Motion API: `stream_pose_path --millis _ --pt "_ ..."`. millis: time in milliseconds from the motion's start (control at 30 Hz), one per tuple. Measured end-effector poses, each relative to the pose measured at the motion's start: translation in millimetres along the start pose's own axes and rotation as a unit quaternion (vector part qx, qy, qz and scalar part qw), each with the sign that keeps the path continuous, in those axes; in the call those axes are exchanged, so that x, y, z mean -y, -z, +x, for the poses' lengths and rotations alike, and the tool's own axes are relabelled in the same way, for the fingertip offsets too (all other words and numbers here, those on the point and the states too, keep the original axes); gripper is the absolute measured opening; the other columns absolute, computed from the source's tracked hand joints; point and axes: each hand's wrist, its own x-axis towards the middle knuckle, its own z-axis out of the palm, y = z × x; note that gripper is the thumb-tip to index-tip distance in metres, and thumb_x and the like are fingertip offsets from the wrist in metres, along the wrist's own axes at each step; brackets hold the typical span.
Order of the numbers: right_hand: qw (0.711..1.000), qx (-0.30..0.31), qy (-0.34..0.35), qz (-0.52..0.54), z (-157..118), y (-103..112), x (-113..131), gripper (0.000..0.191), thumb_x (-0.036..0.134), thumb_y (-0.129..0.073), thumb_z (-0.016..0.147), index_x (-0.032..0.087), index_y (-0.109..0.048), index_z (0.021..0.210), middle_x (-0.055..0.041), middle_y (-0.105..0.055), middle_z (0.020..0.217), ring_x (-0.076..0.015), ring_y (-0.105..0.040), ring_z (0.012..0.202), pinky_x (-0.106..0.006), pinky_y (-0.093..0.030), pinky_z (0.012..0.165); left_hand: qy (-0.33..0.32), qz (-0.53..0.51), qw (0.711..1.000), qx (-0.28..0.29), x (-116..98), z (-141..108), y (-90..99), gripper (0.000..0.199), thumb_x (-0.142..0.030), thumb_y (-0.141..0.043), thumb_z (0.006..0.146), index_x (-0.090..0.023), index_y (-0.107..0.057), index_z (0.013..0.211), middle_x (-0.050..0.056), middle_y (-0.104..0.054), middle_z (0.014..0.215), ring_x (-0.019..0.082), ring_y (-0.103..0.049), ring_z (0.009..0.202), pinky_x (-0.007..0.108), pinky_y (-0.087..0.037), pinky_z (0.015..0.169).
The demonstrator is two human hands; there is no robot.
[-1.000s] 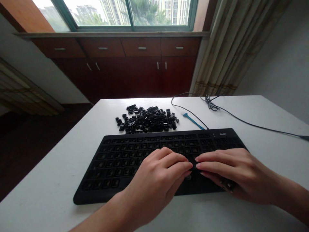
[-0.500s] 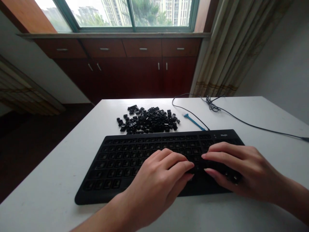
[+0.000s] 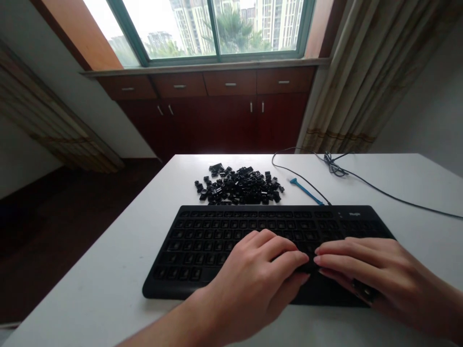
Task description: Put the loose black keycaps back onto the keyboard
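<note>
Logo point(image 3: 355, 214) blurred on keyboard point(image 3: 171, 289); left hand point(image 3: 262, 274), right hand point(image 3: 385, 270) over keyboard.

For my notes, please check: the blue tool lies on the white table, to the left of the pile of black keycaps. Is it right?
Not quite: the blue tool lies right of the black keycap pile, as the head view shows.
</note>
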Motion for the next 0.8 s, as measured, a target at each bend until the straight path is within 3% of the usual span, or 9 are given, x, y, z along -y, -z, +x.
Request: stream_pose_path --millis 200,367,467,567,667,800 --pt "0.996 -0.055 -0.034 -0.055 -11.1 1.7 -8.6 0.029 0.018 -0.058 0.095 0.017 -0.065 0.124 -0.0078 -0.073 0.112 -0.0186 -0.074 0.090 -0.024 -0.059 0.072 0.005 0.001 0.999 -0.035 2.2 -0.5 10.5 0.029 -0.028 -0.058 0.096 -0.020 -0.059 0.124 0.003 -0.069 0.113 0.018 -0.061 0.096 0.036 -0.052 0.088" --pt "0.989 -0.074 -0.102 -0.082 -20.5 2.5 -24.6 0.034 0.020 -0.065 0.092 0.022 -0.064 0.126 -0.0073 -0.070 0.118 -0.0205 -0.072 0.091 -0.030 -0.061 0.072 0.061 0.102 0.990 -0.082 43.4 8.2 38.3 0.024 -0.025 -0.055 0.098 -0.020 -0.064 0.119 0.006 -0.065 0.119 0.021 -0.059 0.106 0.041 -0.051 0.095" --pt "0.984 -0.077 -0.129 -0.094 -23.3 4.0 -34.4 0.030 0.024 -0.063 0.093 0.023 -0.065 0.123 -0.0066 -0.070 0.118 -0.0213 -0.072 0.087 -0.034 -0.062 0.074 0.112 0.165 0.977 -0.069 78.3 19.9 55.0 0.024 -0.024 -0.050 0.099 -0.018 -0.066 0.115 0.008 -0.065 0.120 0.022 -0.059 0.107 0.044 -0.050 0.097" --pt "0.974 -0.081 -0.169 -0.127 -28.0 6.8 -46.3 0.027 0.032 -0.061 0.094 0.025 -0.065 0.120 -0.0055 -0.070 0.118 -0.0242 -0.072 0.089 -0.039 -0.060 0.076 0.119 0.225 0.967 -0.023 101.4 31.6 65.1 0.029 -0.023 -0.049 0.099 -0.018 -0.064 0.123 0.009 -0.066 0.124 0.025 -0.058 0.111 0.046 -0.048 0.099" --pt "0.959 -0.084 -0.220 -0.158 -35.1 10.4 -59.9 0.028 0.041 -0.057 0.096 0.026 -0.066 0.118 -0.0038 -0.070 0.118 -0.0260 -0.072 0.090 -0.041 -0.059 0.075 0.097 0.244 0.964 0.032 110.4 39.9 67.5 0.031 -0.022 -0.049 0.098 -0.019 -0.065 0.125 0.008 -0.068 0.125 0.025 -0.059 0.113 0.045 -0.045 0.102" --pt "0.938 -0.084 -0.277 -0.188 -42.2 14.5 -73.9 0.031 0.048 -0.052 0.096 0.028 -0.067 0.114 -0.0030 -0.072 0.116 -0.0276 -0.073 0.091 -0.041 -0.058 0.073 0.089 0.240 0.966 0.045 114.0 46.1 63.8 0.029 -0.020 -0.053 0.095 -0.021 -0.069 0.120 0.007 -0.071 0.118 0.025 -0.062 0.111 0.044 -0.045 0.100"
